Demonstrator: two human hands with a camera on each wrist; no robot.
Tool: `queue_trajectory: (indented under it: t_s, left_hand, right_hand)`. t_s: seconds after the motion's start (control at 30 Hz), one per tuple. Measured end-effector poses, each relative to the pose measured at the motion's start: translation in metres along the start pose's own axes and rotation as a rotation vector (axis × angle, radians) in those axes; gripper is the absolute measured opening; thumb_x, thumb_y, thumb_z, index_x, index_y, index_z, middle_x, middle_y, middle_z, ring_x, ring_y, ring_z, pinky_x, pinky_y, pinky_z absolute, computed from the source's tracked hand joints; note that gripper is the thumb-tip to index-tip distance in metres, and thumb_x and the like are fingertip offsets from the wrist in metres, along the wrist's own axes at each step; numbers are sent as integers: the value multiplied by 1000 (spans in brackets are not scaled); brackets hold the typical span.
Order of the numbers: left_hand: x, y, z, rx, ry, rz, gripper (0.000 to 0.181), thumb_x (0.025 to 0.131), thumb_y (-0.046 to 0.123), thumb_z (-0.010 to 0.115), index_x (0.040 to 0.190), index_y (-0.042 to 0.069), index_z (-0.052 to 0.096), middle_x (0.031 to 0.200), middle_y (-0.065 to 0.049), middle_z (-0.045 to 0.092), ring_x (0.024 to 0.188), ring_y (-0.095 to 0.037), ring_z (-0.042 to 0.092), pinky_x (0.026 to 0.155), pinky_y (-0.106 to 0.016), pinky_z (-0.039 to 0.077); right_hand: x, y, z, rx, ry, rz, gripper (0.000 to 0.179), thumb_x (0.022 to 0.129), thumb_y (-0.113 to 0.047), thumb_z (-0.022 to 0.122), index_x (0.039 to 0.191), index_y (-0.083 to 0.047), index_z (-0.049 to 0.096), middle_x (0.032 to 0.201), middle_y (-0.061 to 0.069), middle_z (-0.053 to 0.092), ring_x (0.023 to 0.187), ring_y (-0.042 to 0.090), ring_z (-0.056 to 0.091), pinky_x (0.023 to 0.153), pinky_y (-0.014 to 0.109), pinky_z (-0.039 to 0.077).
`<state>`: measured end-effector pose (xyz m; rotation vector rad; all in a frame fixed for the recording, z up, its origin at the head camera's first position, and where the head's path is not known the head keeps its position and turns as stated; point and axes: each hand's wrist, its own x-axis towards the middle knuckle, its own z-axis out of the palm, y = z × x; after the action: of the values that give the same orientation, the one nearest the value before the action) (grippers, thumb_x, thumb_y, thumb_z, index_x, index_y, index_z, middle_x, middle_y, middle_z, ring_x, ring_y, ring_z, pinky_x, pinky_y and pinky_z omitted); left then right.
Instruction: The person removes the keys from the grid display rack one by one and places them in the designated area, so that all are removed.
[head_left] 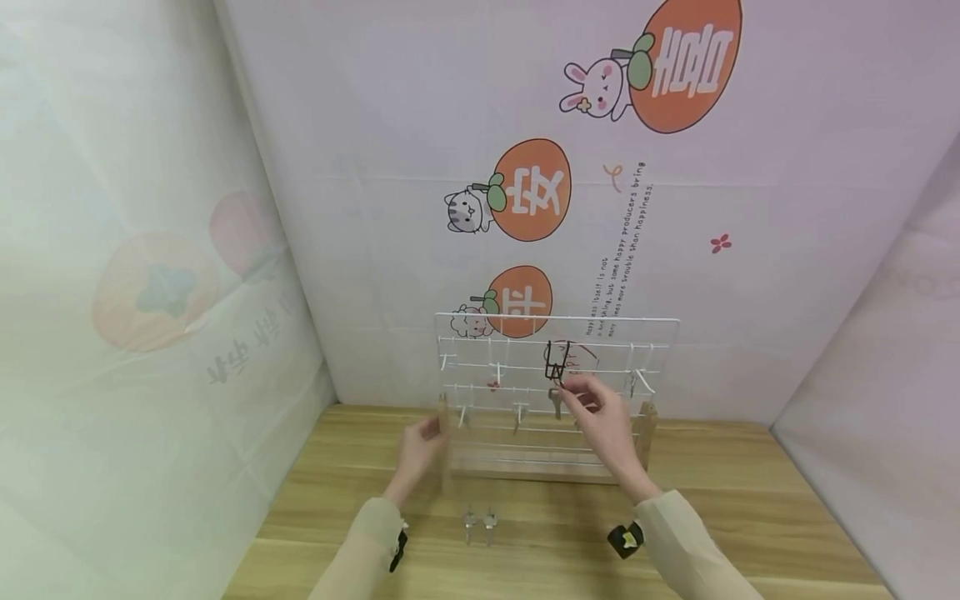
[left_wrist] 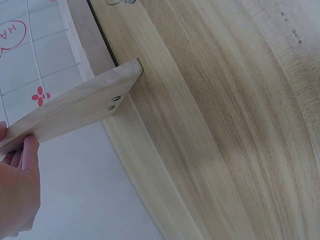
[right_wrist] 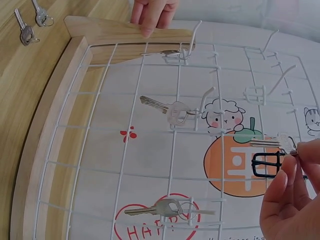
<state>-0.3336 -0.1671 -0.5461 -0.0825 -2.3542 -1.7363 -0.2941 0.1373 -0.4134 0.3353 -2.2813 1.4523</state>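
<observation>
My left hand [head_left: 422, 450] grips the wooden side post [left_wrist: 75, 107] of a white wire grid rack [head_left: 558, 317], thumb on one face and fingers on the other. At the front of the grid, my right hand [right_wrist: 290, 202] pinches a silver key [right_wrist: 265, 143] near its ring end, with the blade pointing away from the fingertips. A black wire hook [head_left: 557, 357] sits on the grid right beside these fingers. Whether the key's ring is on that hook I cannot tell. Other silver keys hang on white hooks, among them one key [right_wrist: 175, 113] and another [right_wrist: 156, 208].
Two loose keys, a left one [head_left: 470, 520] and a right one [head_left: 490, 522], lie on the wooden table [head_left: 540, 550] before the rack. A printed cloth backdrop [head_left: 390, 250] rises behind it. Bare white hooks stick out, such as one hook [right_wrist: 282, 80].
</observation>
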Motion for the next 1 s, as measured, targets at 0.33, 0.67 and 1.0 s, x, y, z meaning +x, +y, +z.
queue_trajectory:
  t_s: [0.33, 0.67, 1.0]
  left_hand:
    - [0, 0, 0, -14, 1, -7, 43, 92, 6, 66, 128, -14, 56, 127, -34, 62, 118, -46, 63, 98, -47, 57]
    - [-1, -1, 1, -18, -2, -15, 44, 93, 6, 66, 130, -13, 55, 129, -33, 61, 119, -45, 62, 100, -48, 56]
    - [0, 0, 2, -13, 21, 2, 40, 91, 3, 67, 126, -14, 58, 125, -34, 63, 116, -46, 63, 98, -49, 57]
  right_hand:
    - [-5, 1, -3, 5, 0, 3, 15, 93, -23, 70, 100, -10, 72, 101, 10, 75, 72, 2, 63, 58, 17, 55]
    - [-9, -3, -8, -6, -4, 15, 12, 92, -25, 71, 97, -14, 71, 97, 6, 74, 70, 9, 64, 53, 18, 51]
    - [-13, -6, -13, 28, 8, -28, 10, 91, -22, 72, 96, -14, 72, 91, 7, 74, 67, 8, 63, 53, 16, 50]
